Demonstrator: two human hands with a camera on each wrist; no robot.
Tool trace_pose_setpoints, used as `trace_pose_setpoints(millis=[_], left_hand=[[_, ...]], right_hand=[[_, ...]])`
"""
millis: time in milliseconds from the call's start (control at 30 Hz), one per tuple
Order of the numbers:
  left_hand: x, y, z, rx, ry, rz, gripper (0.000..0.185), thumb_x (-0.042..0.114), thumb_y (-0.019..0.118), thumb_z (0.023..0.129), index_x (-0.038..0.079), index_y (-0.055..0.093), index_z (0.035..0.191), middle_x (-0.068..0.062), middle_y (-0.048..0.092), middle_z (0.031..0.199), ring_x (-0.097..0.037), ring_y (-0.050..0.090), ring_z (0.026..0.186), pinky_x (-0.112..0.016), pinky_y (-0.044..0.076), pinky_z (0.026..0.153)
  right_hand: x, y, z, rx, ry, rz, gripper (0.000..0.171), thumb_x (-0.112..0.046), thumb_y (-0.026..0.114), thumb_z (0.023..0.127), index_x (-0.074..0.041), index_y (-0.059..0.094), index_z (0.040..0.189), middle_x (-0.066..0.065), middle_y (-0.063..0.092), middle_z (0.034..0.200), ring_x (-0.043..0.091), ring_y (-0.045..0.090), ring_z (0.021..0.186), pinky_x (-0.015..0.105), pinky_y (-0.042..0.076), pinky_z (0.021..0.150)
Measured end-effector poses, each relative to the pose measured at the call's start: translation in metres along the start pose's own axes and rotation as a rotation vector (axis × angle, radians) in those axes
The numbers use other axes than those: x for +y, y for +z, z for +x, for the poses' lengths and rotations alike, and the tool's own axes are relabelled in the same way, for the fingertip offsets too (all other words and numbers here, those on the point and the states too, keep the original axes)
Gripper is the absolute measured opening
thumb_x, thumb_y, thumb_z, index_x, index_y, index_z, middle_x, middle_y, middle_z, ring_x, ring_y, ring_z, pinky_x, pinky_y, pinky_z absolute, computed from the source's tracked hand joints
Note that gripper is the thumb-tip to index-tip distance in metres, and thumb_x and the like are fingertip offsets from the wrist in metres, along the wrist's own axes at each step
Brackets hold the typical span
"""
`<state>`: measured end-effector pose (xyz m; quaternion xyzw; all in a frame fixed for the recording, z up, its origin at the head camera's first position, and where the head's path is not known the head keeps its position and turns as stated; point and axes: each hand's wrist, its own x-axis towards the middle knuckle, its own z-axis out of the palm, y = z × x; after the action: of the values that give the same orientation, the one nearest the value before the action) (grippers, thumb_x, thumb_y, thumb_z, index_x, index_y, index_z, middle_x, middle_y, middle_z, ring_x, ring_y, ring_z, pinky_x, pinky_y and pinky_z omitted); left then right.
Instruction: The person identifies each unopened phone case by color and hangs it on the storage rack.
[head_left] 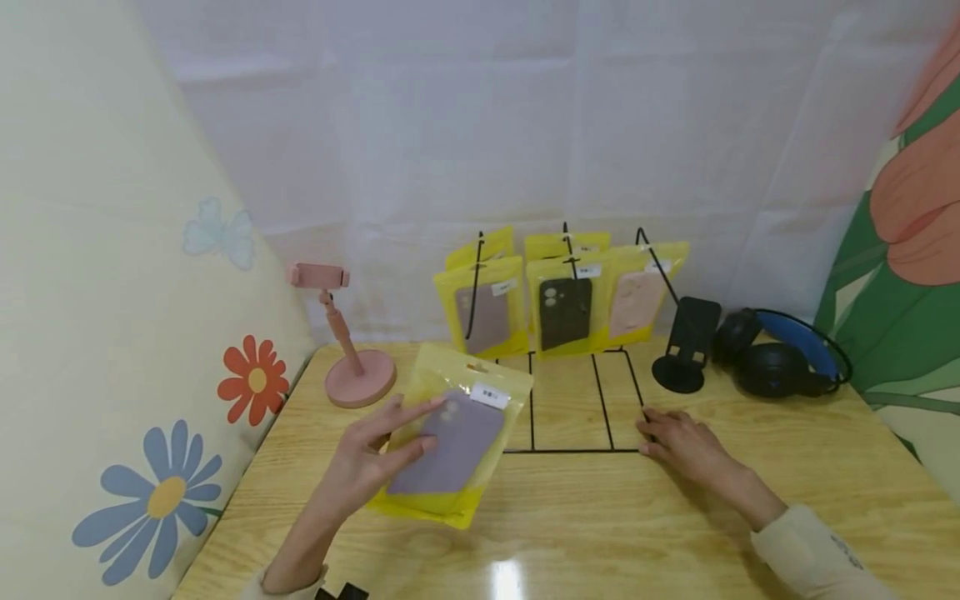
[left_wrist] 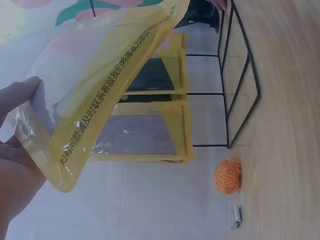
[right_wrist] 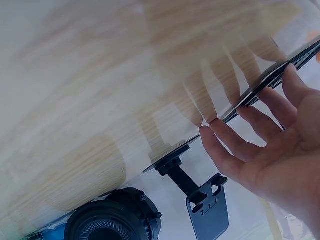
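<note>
My left hand (head_left: 375,454) holds a yellow packet (head_left: 457,433) with a purple phone case inside, lifted above the wooden table (head_left: 750,533); fingers lie across its front and the thumb is behind it. In the left wrist view the packet (left_wrist: 105,85) tilts close to the camera, pinched at its lower corner. My right hand (head_left: 678,442) rests flat with straight fingers on the table, fingertips (right_wrist: 210,130) touching the front right corner of the black wire rack (head_left: 570,417). Several more yellow packets (head_left: 558,304) with phone cases hang on the rack's hooks.
A pink phone stand (head_left: 352,358) is at the back left. A black phone stand (head_left: 686,346) and blue-black headphones (head_left: 783,354) sit at the back right. Flower-patterned cloth walls close both sides. A small orange ball (left_wrist: 228,176) shows in the left wrist view.
</note>
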<state>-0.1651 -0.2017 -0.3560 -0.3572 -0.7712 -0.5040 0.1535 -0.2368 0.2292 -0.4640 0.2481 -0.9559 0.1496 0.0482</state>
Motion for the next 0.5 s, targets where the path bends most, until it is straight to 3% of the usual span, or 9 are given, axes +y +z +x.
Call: trace_pose_setpoints(millis=[167, 300, 400, 500], left_hand=[[-0.001, -0.003, 0.007, 0.032, 0.050, -0.055, 0.050, -0.017, 0.066, 0.080, -0.003, 0.061, 0.127, 0.006, 0.064, 0.124, -0.005, 0.057, 0.104, -0.016, 0.048, 0.081], [-0.003, -0.005, 0.011, 0.056, 0.023, -0.050, 0.048, -0.016, 0.066, 0.080, -0.004, 0.061, 0.126, 0.006, 0.064, 0.125, -0.008, 0.057, 0.107, -0.017, 0.049, 0.081], [-0.006, -0.006, 0.014, 0.077, -0.006, -0.023, 0.047, -0.015, 0.067, 0.081, -0.003, 0.061, 0.126, 0.006, 0.067, 0.118, -0.007, 0.055, 0.093, -0.016, 0.048, 0.074], [-0.010, -0.006, 0.017, 0.097, -0.011, 0.002, 0.047, -0.014, 0.067, 0.081, -0.003, 0.061, 0.126, 0.005, 0.067, 0.102, -0.008, 0.040, 0.070, -0.018, 0.040, 0.058]], right_hand=[[0.000, 0.001, 0.000, -0.004, -0.001, -0.003, 0.041, -0.027, 0.065, 0.091, -0.002, 0.065, 0.124, 0.024, 0.052, 0.136, 0.047, 0.054, 0.111, 0.065, 0.046, 0.076], [0.000, 0.001, 0.000, -0.016, 0.002, -0.005, 0.041, -0.026, 0.065, 0.091, -0.002, 0.064, 0.124, 0.024, 0.052, 0.136, 0.047, 0.053, 0.111, 0.065, 0.045, 0.076], [-0.001, 0.000, -0.001, -0.016, 0.005, -0.003, 0.041, -0.026, 0.065, 0.091, -0.002, 0.064, 0.124, 0.024, 0.052, 0.136, 0.048, 0.053, 0.111, 0.065, 0.045, 0.076], [-0.002, -0.002, 0.000, -0.013, 0.002, -0.004, 0.041, -0.025, 0.065, 0.092, -0.002, 0.064, 0.124, 0.024, 0.052, 0.136, 0.047, 0.053, 0.111, 0.065, 0.046, 0.076]])
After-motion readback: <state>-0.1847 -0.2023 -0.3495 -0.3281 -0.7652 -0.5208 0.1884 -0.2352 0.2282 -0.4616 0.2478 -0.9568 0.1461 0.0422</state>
